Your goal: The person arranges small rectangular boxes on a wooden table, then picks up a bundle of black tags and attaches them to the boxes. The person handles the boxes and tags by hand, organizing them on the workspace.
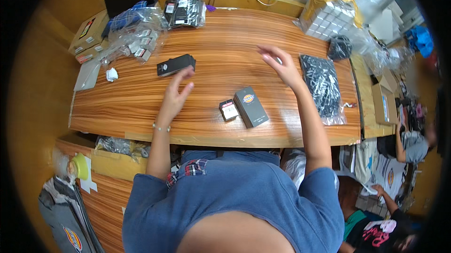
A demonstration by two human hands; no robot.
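My left hand (176, 92) hovers over the table with fingers apart and nothing in it. Its fingertips overlap the near edge of a fanned stack of black cards (171, 67); I cannot tell whether they touch. My right hand (283, 69) is raised and empty, its fingers spread, over the right half of the table. Between my arms, near the front edge, lies a dark grey box (253, 111) with a colourful oval logo. Directly left of it sits a small stack of white labels (229, 111) with a red band.
At the right lies a clear bag of small black pieces (322, 86), with a wrapped bundle of small white boxes (328, 18) behind. Far left are bagged small boxes (143, 48), a carton (89, 32) and crumpled white paper (112, 75). Packed black items (184, 11) stand at the back.
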